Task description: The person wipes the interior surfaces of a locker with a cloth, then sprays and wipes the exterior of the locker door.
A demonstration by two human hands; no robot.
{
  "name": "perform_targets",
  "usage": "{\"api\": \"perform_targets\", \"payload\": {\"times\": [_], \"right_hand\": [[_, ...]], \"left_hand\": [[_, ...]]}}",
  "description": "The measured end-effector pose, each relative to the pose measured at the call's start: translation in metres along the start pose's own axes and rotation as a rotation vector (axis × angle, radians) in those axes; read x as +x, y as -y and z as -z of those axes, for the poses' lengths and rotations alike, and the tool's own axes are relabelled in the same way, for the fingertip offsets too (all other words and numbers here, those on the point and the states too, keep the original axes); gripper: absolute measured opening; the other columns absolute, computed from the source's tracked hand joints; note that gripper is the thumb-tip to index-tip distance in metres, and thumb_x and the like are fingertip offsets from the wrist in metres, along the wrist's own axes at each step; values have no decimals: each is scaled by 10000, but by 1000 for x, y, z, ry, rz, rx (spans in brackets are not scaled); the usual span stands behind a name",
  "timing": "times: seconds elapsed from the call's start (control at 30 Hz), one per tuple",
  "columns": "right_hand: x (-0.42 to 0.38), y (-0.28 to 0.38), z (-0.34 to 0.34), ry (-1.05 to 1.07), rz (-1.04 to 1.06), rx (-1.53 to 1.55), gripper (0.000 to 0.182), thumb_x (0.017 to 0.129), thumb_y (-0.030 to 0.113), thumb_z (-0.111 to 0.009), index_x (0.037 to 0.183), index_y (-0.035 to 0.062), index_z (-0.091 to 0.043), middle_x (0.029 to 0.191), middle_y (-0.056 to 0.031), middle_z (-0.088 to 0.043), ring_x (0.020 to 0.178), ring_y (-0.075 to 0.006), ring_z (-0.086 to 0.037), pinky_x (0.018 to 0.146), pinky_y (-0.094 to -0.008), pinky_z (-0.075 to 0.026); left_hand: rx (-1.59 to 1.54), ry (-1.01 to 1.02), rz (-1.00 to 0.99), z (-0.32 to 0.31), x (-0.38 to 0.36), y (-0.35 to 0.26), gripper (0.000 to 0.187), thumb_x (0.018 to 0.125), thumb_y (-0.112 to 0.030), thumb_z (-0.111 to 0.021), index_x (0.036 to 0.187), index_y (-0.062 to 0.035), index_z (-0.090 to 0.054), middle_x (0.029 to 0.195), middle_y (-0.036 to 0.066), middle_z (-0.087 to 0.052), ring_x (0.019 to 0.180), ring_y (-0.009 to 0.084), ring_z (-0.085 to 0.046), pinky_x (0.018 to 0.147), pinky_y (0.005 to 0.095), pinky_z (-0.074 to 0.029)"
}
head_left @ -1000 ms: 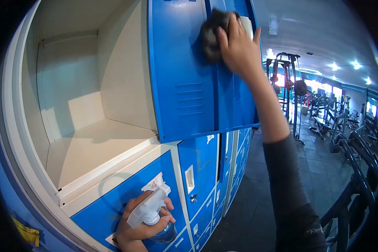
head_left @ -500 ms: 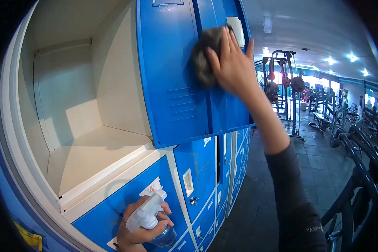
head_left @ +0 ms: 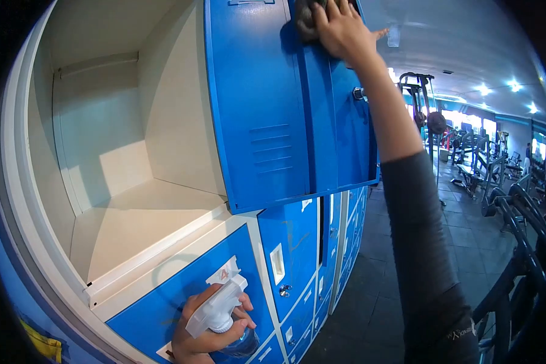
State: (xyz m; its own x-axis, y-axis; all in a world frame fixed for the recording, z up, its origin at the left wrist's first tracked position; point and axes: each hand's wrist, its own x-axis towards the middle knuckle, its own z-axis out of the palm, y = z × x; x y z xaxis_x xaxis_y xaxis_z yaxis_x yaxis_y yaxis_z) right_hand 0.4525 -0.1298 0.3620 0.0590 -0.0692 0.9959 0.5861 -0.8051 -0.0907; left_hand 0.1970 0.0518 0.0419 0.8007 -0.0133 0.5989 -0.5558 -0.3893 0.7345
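Observation:
My left hand (head_left: 203, 324) is wrapped round a clear spray bottle (head_left: 224, 315) with a white trigger head, low in front of a closed blue locker door. High up, my right hand (head_left: 346, 30) presses a dark grey cloth (head_left: 307, 21) against the inner face of the open blue locker door (head_left: 258, 91). Its fingers lie spread over the cloth, near the door's upper part. Beside that door is the open locker compartment (head_left: 106, 127), with cream walls and a bare shelf floor. A metal lock (head_left: 359, 93) shows near the door's outer edge.
More closed blue lockers (head_left: 291, 242) with small locks run below and away to the right. Gym machines (head_left: 479, 158) stand on the dark tiled floor (head_left: 388, 267). Close by at the right is a black machine frame (head_left: 515, 273). Something yellow (head_left: 42, 340) shows at lower left.
My right hand and the cloth have moved up the door, uncovering the lock. The view has shifted slightly. My left hand keeps its grip on the spray bottle.

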Motion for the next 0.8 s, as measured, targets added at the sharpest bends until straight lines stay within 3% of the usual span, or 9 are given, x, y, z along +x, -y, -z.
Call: {"api": "perform_targets", "payload": {"times": [0.07,0.1,0.2,0.43,0.63,0.73,0.8], "right_hand": [[-21,1,-6,-64,50,-125,438,943,340,-356,1276,85,-483,1416,-189,-376,1289,-414,-363,922,-752,-297],[-30,-7,-16,-155,99,-51,602,956,479,-313,1408,84,-354,1472,-120,-343,1368,-264,-314,1026,-732,-73],[-53,-17,-20,-190,186,15,643,943,473,-329,1376,-1,-380,1448,-115,-386,1362,-237,-330,1019,-733,-93],[-146,-32,4,-41,339,-153,553,930,389,-394,1347,28,-433,1449,-114,-379,1355,-226,-337,998,-752,-107],[-87,-43,-16,-121,360,-139,544,937,424,-382,1356,82,-437,1465,-79,-361,1367,-221,-314,968,-778,-131],[-30,-40,-33,-216,333,-125,566,945,476,-351,1360,99,-437,1469,-70,-359,1376,-221,-299,963,-786,-126],[-3,-32,-9,-130,536,-156,417,923,275,-388,1253,43,-493,1381,-204,-419,1252,-417,-398,941,-731,-296]], "left_hand": [[-3,14,8,1,0,1,481,742,-47,-702,1184,-57,-512,944,122,-643,770,222,-699,702,391,-578],[-3,23,16,2,0,1,488,743,-45,-701,1191,-63,-508,944,123,-643,765,221,-699,703,390,-578],[-19,13,28,1,0,0,508,744,-46,-701,1209,-84,-501,943,123,-643,754,218,-698,704,390,-576],[28,40,-1,3,0,4,558,739,-35,-700,1246,-116,-481,941,121,-644,751,212,-698,710,395,-577],[-32,-34,111,-3,2,-8,413,737,-76,-707,1119,-67,-551,928,111,-651,755,213,-701,737,383,-571],[49,-6,114,0,2,-6,467,653,6,-699,1085,-8,-520,875,119,-621,724,216,-695,658,341,-564],[23,-19,122,-3,3,-8,462,650,6,-701,1076,-9,-524,870,117,-622,722,215,-695,659,343,-563]]}}
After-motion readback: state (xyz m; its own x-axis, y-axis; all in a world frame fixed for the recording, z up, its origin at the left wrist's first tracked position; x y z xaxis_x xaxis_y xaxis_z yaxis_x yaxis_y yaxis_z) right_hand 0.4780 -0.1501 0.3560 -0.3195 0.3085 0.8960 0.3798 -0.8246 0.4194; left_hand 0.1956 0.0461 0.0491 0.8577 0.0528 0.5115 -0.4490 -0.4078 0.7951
